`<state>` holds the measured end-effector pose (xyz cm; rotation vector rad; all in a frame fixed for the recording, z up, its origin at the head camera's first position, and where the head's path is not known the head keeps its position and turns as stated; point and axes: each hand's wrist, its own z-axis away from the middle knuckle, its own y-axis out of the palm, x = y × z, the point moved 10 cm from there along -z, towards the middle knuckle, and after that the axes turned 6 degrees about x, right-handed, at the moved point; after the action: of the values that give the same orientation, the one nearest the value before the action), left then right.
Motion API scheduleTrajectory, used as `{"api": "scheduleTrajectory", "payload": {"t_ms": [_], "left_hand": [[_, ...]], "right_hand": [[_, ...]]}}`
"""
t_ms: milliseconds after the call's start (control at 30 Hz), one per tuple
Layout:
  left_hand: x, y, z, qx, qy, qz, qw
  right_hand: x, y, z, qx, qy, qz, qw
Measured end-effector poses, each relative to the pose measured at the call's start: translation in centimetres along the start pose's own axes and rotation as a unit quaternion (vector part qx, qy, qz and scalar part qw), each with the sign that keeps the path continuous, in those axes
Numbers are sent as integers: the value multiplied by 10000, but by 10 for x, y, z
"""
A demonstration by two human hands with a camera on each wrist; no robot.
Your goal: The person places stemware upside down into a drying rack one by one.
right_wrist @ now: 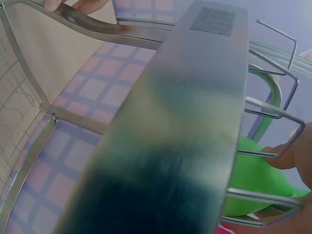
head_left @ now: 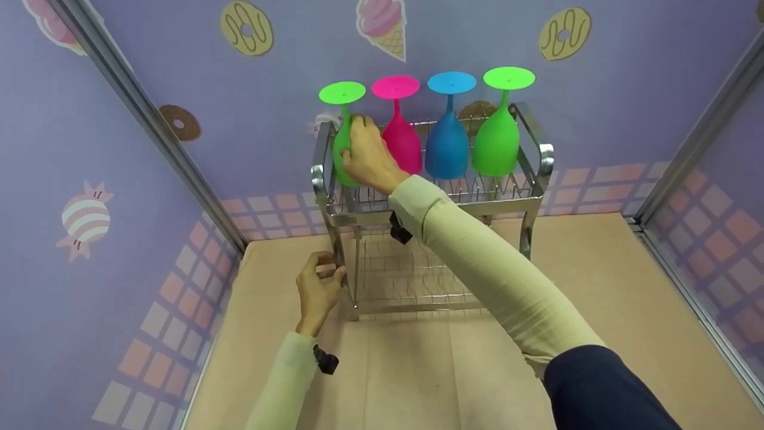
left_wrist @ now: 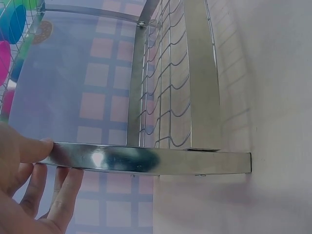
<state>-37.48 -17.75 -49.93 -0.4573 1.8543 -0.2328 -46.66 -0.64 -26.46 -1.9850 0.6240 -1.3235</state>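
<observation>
A two-tier metal dish rack (head_left: 444, 210) stands against the back wall. On its top tier, upside-down goblets line up: a green goblet (head_left: 342, 143) at the left end, a pink goblet (head_left: 407, 146), a blue goblet (head_left: 447, 149) and another green goblet (head_left: 496, 143). My right hand (head_left: 371, 154) grips the leftmost green goblet by its bowl, close under the stem. In the right wrist view that green bowl (right_wrist: 256, 178) shows behind the wires, between thumb and fingers. With thumb and fingers, my left hand (head_left: 319, 289) pinches the rack's left front leg (left_wrist: 112, 158).
The lower tier (head_left: 412, 269) of the rack bears wire loops and no goblets. Patterned walls (head_left: 143, 149) close in the back and both sides. A beige tabletop (head_left: 412, 364) lies under the rack.
</observation>
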Motion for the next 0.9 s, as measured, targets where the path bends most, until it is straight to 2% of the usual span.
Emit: {"api": "scheduleTrajectory", "payload": {"t_ms": [233,467,567,700,800,900], "left_hand": [[-1,-2,0,54,74,-22,10000],[-3,-4,-2,385,19,-34,9993],[-7,-4,-4,701,30,-89,9975],[-19,-8,-8,1046,174,-319,9939],[-32,-16,-11,1194,374,-672,9899],[-46,-25,-13,1322,563,-1127,9832]], "right_hand": [[4,-3,6,20,-94,23,10000],[8,-18,33,236,-381,-112,9989],[3,-31,49,284,-497,-98,9983],[-10,-53,73,236,-677,-98,9974],[-23,-74,93,165,-870,-147,9960],[-44,-101,117,-128,-1166,-119,9930]]}}
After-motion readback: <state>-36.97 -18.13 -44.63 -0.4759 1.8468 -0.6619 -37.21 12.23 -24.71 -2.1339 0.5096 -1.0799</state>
